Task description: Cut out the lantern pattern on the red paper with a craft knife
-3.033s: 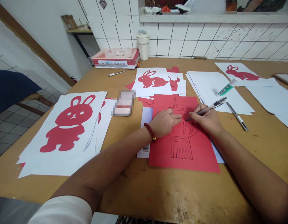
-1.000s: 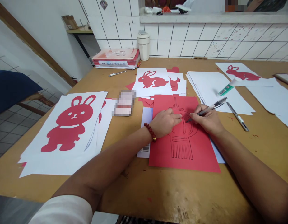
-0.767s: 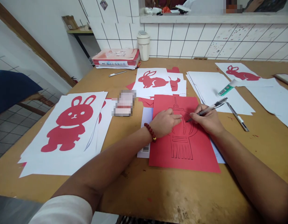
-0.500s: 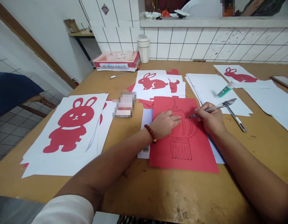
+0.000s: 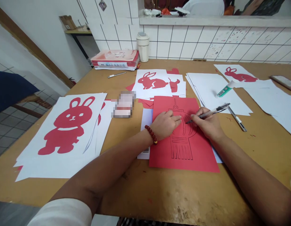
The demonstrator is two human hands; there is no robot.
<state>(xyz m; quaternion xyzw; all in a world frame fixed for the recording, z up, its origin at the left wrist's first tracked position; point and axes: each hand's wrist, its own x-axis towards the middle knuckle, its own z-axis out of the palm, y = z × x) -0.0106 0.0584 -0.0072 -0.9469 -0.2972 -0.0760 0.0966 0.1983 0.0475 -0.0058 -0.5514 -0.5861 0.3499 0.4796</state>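
Observation:
A sheet of red paper lies on the table in front of me, with a tasselled lantern drawn on it in dark lines. My left hand rests flat on its left half, fingers stretched out over part of the lantern. Between the fingers of my right hand is a clear-barrelled pen, tilted, its tip at the lantern's body. Part of a white and bluish sheet shows beneath the red paper.
Left lie white sheets with a red paper rabbit. Further back are another rabbit sheet, a glue stick on white paper, and a second pen. A paper stack, white cup and phone stand or lie farther off.
The pen tip in my right hand has moved slightly left across the lantern's body. My left hand stays put on the red paper. The whole view has shifted a little.

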